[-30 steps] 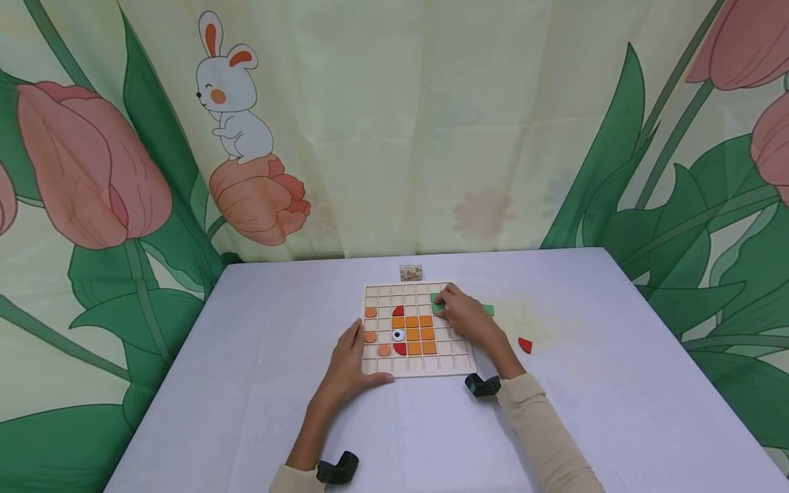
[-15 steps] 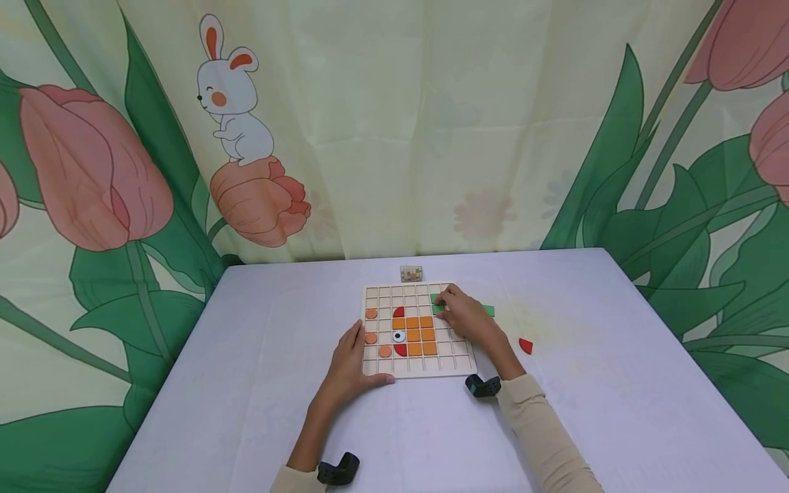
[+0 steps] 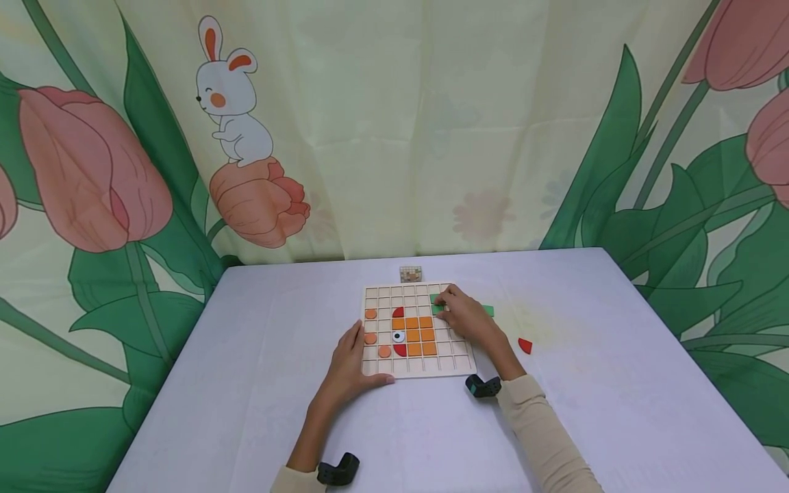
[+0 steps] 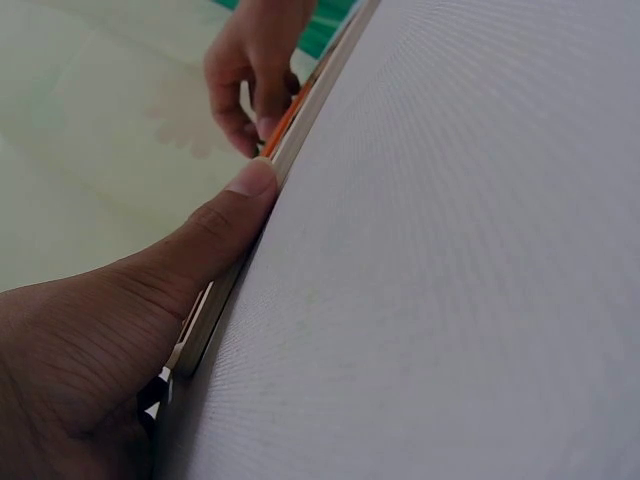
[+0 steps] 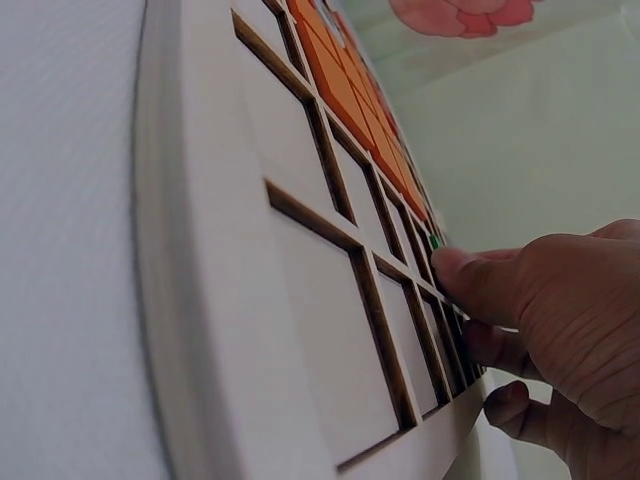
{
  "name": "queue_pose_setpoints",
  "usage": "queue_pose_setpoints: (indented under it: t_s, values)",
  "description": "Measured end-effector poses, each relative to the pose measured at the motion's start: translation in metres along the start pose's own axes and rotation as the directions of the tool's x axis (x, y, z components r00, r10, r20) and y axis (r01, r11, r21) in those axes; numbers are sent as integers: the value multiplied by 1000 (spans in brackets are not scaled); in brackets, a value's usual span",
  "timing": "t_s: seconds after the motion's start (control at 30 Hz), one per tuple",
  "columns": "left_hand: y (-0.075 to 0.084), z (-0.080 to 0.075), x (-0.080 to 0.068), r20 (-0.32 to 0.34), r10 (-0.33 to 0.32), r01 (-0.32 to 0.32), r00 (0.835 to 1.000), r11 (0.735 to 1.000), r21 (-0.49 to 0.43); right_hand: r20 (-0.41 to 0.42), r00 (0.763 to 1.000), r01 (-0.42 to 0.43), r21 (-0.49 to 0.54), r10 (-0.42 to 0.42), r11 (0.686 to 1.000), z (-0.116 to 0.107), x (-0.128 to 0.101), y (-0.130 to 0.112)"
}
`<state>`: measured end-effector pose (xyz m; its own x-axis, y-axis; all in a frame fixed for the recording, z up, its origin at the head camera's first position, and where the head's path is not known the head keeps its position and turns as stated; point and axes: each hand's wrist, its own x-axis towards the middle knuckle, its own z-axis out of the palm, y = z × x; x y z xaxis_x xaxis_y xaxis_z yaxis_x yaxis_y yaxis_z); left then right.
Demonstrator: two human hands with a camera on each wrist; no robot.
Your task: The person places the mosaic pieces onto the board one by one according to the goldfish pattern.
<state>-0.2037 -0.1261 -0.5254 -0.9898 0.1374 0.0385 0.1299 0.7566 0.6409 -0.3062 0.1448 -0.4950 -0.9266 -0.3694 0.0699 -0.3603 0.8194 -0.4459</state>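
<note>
A pale wooden grid board (image 3: 456, 363) lies flat on the table. My left hand (image 3: 346, 363) grips its near left corner, thumb along the front edge and fingers on the left side; the thumb shows on the rim in the left wrist view. At the far right of the board, my right hand (image 3: 466, 316) pinches a green tile (image 3: 435, 309), mostly hidden by the fingers. Another green tile (image 3: 434, 298) sits just beyond. In the grid are orange square tiles (image 3: 414, 336), an eye tile (image 3: 398, 336), red rounded tiles (image 3: 400, 350) and coral discs (image 3: 370, 313).
Right of the board, a green piece (image 3: 489, 310) shows partly behind my right hand, and a red quarter-round tile (image 3: 524, 346) lies on the white tablecloth (image 3: 592, 383). A small patterned card (image 3: 410, 274) stands behind the board. A printed curtain (image 3: 382, 137) hangs at the back.
</note>
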Motion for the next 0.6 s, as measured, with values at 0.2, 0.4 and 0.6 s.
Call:
queue_pose_setpoints:
  t_s: [0.2, 0.4, 0.6]
  values:
    - [1, -1, 0, 5, 2, -2, 1000, 1000, -1, -2, 1000, 0, 19, 0, 1000, -1, -1, 2]
    - [0, 0, 0, 8, 0, 0, 1000, 1000, 1, -14, 1000, -18, 58, 19, 998, -9, -3, 6]
    - [-2, 0, 1, -5, 13, -13, 1000, 1000, 10, -28, 998, -56, 58, 58, 997, -21, -7, 13]
